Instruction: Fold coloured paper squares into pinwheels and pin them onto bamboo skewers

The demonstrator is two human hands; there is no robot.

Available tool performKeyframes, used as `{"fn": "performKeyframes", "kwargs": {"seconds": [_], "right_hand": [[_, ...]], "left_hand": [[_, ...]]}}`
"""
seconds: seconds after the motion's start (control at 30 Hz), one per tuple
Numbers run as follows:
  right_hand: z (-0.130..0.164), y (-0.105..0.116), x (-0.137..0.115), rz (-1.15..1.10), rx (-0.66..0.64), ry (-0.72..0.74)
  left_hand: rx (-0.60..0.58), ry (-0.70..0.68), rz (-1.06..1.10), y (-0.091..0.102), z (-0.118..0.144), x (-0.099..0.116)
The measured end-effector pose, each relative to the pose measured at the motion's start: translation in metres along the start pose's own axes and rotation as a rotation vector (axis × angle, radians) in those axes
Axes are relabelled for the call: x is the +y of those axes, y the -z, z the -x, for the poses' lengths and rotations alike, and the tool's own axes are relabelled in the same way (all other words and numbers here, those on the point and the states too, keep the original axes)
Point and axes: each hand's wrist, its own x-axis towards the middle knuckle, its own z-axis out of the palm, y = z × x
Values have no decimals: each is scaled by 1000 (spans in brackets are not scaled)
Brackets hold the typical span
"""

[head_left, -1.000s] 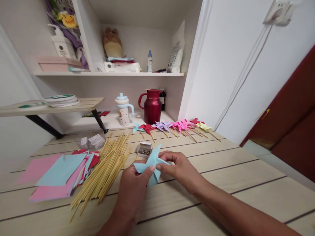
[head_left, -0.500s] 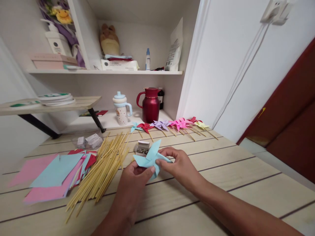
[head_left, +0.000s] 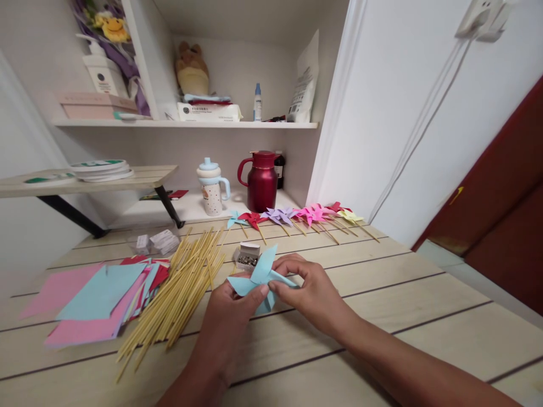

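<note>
both hands met over the counter (head_left: 382, 305) with a pale blue paper pinwheel (head_left: 261, 277) pinched between them: the left hand (head_left: 231, 314) gripped its lower edge from the near side, thumb pressed against the paper, and the right hand (head_left: 311, 291) pinched its centre and right blade from the right. the pinwheel stood raised just above the wood, its blades fanning up and away. left of it lay bamboo sticks (head_left: 178, 294), and just beyond it a small open box of pins (head_left: 247, 257).
</note>
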Motion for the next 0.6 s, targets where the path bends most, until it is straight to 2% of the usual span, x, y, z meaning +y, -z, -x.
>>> {"fn": "performKeyframes", "kwargs": {"seconds": [0.23, 0.5, 0.6], "right_hand": [[1, -1, 0, -1, 7, -2], [2, -4, -1, -40, 9, -11], [1, 0, 1, -88, 20, -2]], "left_hand": [[10, -28, -41, 4, -5, -6], [19, -105, -59, 2, -1, -1], [72, -111, -57, 7, -4, 0]]}}
